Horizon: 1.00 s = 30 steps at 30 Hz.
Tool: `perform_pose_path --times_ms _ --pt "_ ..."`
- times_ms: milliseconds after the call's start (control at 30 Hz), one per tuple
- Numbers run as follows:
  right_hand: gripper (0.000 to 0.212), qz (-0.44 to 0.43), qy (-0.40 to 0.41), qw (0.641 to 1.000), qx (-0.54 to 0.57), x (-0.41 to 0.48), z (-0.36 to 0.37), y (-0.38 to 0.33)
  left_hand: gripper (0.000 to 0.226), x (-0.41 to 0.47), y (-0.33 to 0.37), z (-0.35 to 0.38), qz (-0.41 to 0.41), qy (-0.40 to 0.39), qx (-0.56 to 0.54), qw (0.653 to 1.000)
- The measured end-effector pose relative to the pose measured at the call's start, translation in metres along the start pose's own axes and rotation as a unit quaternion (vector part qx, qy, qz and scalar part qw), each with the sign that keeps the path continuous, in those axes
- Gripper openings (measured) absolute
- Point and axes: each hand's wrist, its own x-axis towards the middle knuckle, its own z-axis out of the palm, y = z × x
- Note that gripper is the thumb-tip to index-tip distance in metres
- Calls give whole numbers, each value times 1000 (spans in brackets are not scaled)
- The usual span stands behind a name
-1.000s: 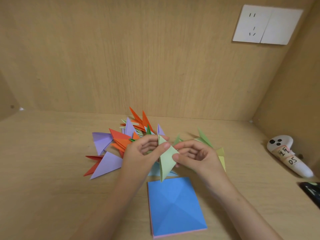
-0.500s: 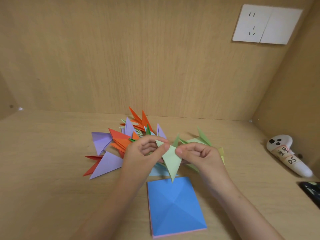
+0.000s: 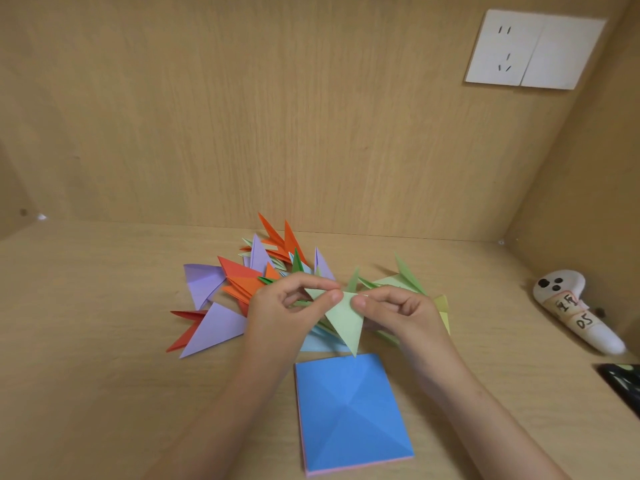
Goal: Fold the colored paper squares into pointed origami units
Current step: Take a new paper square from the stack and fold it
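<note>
A light green folded paper triangle [image 3: 343,318] hangs point-down above the desk. My left hand [image 3: 284,311] pinches its upper left edge and my right hand [image 3: 398,311] pinches its upper right edge, thumbs nearly meeting at the top. Just below lies a stack of paper squares [image 3: 349,414] with a creased blue sheet on top. Behind my hands spreads a pile of finished pointed units: purple [image 3: 214,327], orange [image 3: 277,240], red [image 3: 187,332] and green [image 3: 405,275].
A white controller [image 3: 571,310] with a handwritten label lies at the right by the side wall. A dark object [image 3: 623,382] shows at the right edge. The wooden back wall carries a white socket plate [image 3: 533,50].
The green piece went from a narrow folded strip to a wider, flattened triangle. Both hands shifted their pinch toward its top edge and stayed in about the same place.
</note>
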Motion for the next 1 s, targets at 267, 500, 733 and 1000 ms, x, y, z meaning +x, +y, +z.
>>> perform_pose_path --times_ms 267,500,733,1000 --pt "14 -21 -9 1000 -17 1 -2 -1 16 0 -2 -1 -2 -30 35 999" --pt "7 -17 -5 998 -53 1 -3 1 17 0 -7 -1 10 -38 89 995" --pt "10 -25 -19 997 -71 1 -3 1 16 1 -9 -2 19 -30 86 996" --pt "9 -30 -46 994 -90 0 1 6 16 0 -10 -1 50 -48 90 994"
